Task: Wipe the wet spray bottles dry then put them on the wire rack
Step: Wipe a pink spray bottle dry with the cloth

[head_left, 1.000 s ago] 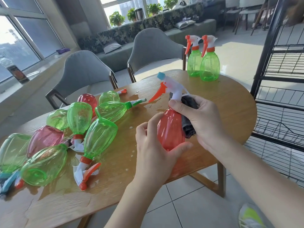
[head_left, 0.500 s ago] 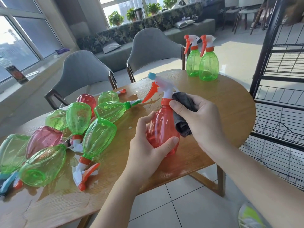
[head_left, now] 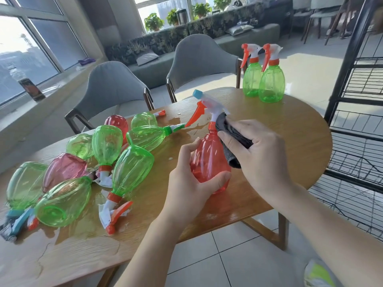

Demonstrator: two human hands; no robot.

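Gripping red spray bottle (head_left: 209, 160) upright at table (head_left: 290, 129) centre: left hand (head_left: 190, 181) curled round its base, right hand (head_left: 261, 154) pinching grey cloth (head_left: 232, 141) against neck. Bare wood toward 2 o'clock edge, two green bottles (head_left: 263, 79) standing at 1. Wet pile (head_left: 83, 162) crowding 9. Wire rack (head_left: 356, 100) at 3.

Both our forearms reach in from the lower edge, bare, angled toward centre. Our left hand (head_left: 186, 183) curls round the lower body of the red bottle (head_left: 209, 160), thumb across its front, fingers behind. Our right hand (head_left: 259, 154) sits higher, fingers bent, pinching the dark cloth (head_left: 232, 139) against the bottle's shoulder and neck.
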